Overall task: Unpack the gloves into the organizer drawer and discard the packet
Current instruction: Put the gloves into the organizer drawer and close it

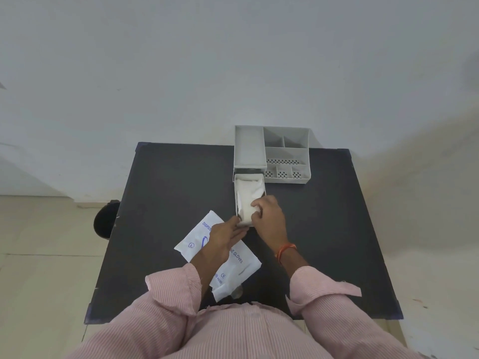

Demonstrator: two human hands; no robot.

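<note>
Head view is showing me the gloves (249,196) lying white and folded inside the pulled-out organizer drawer (263,186), which is projecting toward the person from the grey organizer (286,154) at the far edge of the dark surface (168,190). I am judging the unpacking step as nearly complete: both hands are tucking the gloves down at the drawer's near end. The right hand (268,216) is curling over that end, fingers bent and pressing on the gloves; whether it is actually pinching them I cannot tell. The left hand (225,235) is lying fairly flat, fingertips touching the drawer's near corner, gripping nothing. The packet (191,240) is lying opened on the surface beneath the left forearm. Next I am expecting the drawer to need closing and the packet binning, possibly in the dark bin (106,218) beside the surface.
</note>
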